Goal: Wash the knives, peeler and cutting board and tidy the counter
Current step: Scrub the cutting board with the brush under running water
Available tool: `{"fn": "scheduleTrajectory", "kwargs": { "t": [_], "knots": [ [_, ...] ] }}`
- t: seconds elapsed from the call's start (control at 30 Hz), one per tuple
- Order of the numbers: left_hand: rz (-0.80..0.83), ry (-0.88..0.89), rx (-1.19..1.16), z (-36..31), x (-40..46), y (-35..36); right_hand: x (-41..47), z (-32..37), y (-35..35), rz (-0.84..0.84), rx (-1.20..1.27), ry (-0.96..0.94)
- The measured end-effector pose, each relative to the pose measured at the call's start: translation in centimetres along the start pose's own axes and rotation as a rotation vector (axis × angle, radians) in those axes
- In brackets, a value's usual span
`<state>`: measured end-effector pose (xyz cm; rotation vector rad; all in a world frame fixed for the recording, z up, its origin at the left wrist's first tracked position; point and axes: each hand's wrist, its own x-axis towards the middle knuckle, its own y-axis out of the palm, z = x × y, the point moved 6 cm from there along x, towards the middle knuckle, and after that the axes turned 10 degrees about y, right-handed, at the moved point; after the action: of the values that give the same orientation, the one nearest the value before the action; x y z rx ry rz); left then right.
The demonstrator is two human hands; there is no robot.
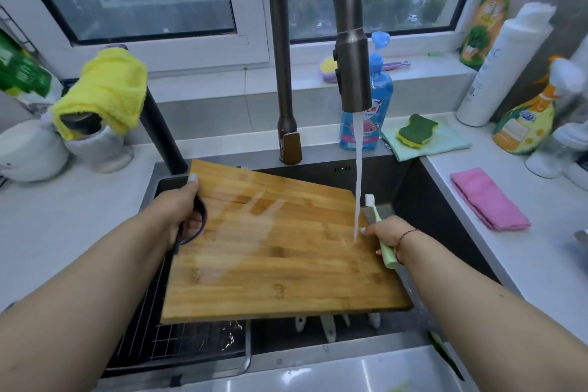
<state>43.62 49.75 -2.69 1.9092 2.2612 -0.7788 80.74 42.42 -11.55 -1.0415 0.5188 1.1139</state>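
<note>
- Head view: board [280, 251] being rinsed under running tap [353, 73], gripped by left hand [186, 216].
- Right hand [386, 237] grips brush [380, 229].
- Knives [329, 326] in sink [445, 200] judged unwashed; surface [509, 232] untidied.

Both forearms are bare, no sleeves in sight. The right hand [386, 234] has a thin red string bracelet [406, 235] at the wrist. The left hand [184, 210] shows a pale painted thumbnail [193, 177].
</note>
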Motion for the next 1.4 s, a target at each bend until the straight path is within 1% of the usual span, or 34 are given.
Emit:
{"fn": "scheduleTrajectory", "kwargs": {
  "t": [0.17,0.33,0.6,0.87,1.0,1.07,1.1,1.23,1.4],
  "knots": [
    [0.024,-0.059,-0.060,1.9,-0.6,0.9,-0.5,1.2,-2.0,-0.087,-0.057,-0.044],
    [0.063,-0.099,-0.199,3.3,-2.1,2.5,-1.6,3.3,-4.6,-0.190,-0.091,-0.081],
    [0.042,-0.118,-0.298,4.3,-2.7,2.8,-2.3,4.5,-5.7,-0.211,-0.010,-0.100],
    [0.099,-0.127,-0.349,3.8,-3.1,5.0,-3.1,5.7,-8.5,-0.238,0.098,-0.161],
    [0.135,-0.122,-0.360,3.5,-2.6,6.4,-2.8,4.7,-10.4,-0.248,0.101,-0.096],
    [0.146,-0.105,-0.315,3.4,-2.3,7.0,-2.8,4.1,-11.2,-0.246,0.093,-0.065],
    [0.165,-0.090,-0.285,3.3,-2.2,7.3,-2.8,3.7,-11.5,-0.243,0.091,-0.055],
    [0.268,-0.117,-0.270,3.2,-1.8,9.0,-3.0,2.5,-13.2,-0.225,0.088,-0.021],
    [0.308,-0.145,-0.195,3.7,-1.4,10.5,-3.5,1.9,-14.8,-0.241,0.158,-0.049]
  ]
}}
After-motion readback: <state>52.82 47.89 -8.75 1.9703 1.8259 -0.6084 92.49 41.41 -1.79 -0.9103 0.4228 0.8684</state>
